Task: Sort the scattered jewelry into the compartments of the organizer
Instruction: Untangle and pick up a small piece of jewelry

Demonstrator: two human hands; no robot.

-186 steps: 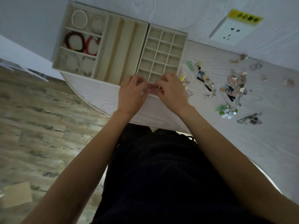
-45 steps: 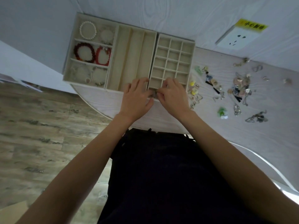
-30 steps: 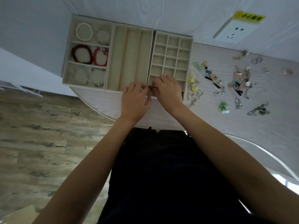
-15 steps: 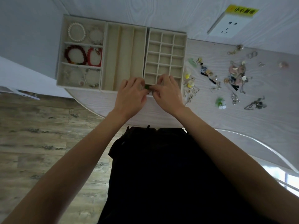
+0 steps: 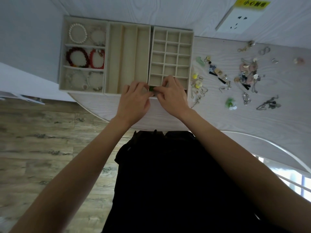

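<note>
- Right now I am watching both hands meet at the near edge of the grid tray (image 5: 171, 58), centre of frame; the left hand (image 5: 134, 101) and right hand (image 5: 173, 96) are each pinching a small green piece (image 5: 151, 89) between their fingertips, just above the tray's near left cell.
- Progress, as I am judging it: the bracelet tray (image 5: 83, 56) at upper left is looking filled, with six bracelets, two in each of three compartments.
- I am seeing nothing in the three long slots of the middle tray (image 5: 128, 59).
- I am seeing nothing in the visible grid cells; the nearest row is partly hidden by the hands.
- Much is remaining: the scattered jewelry (image 5: 235, 78) is lying across the table (image 5: 252, 125) at right, too tangled for me to count.
</note>
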